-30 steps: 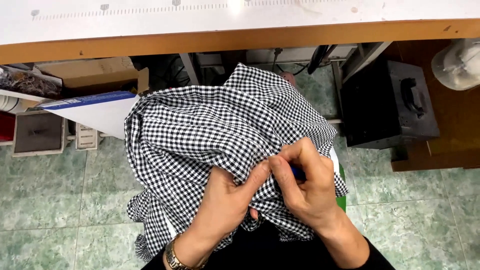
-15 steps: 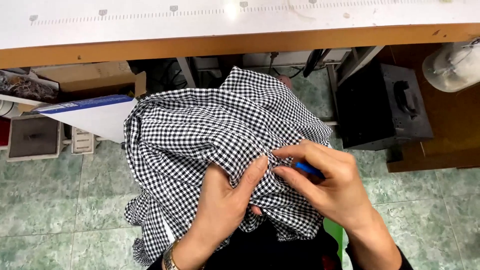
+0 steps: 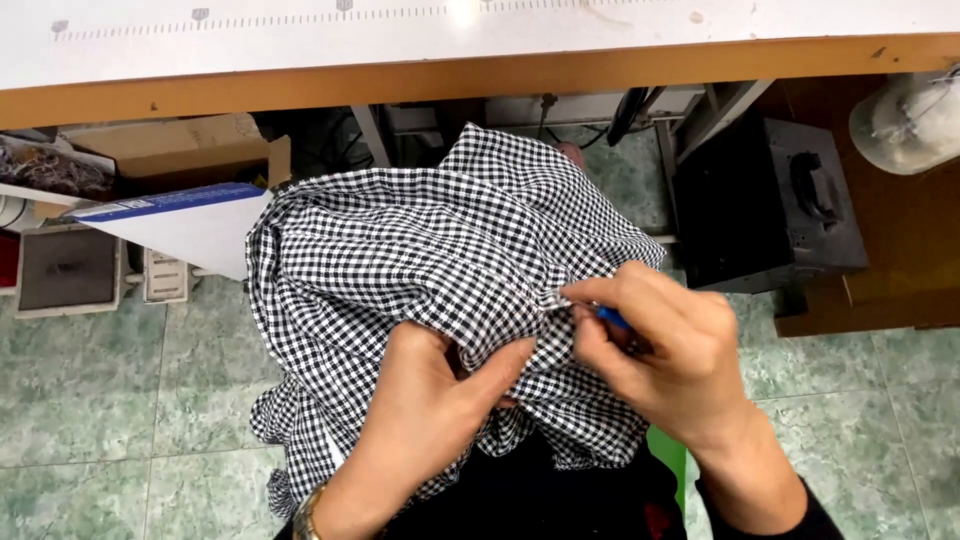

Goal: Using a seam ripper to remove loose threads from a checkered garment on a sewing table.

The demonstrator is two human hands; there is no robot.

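The checked cloth (image 3: 420, 260) is lying bunched on the lap, just below the table (image 3: 480, 75) edge. The left hand (image 3: 435, 400) is pinching a fold of it, and the right hand (image 3: 660, 355), touching the cloth beside it, is gripping a small blue tool (image 3: 612, 318).

The checked garment (image 3: 420, 250) is soft matt woven cloth; the table edge (image 3: 480, 75) is smooth wood, the floor (image 3: 120, 400) glossy tile, the black box (image 3: 760, 200) probably matt metal

Even, bright overhead lighting; a glare spot on the white tabletop (image 3: 460, 12); sharp focus, soft shadows beneath.
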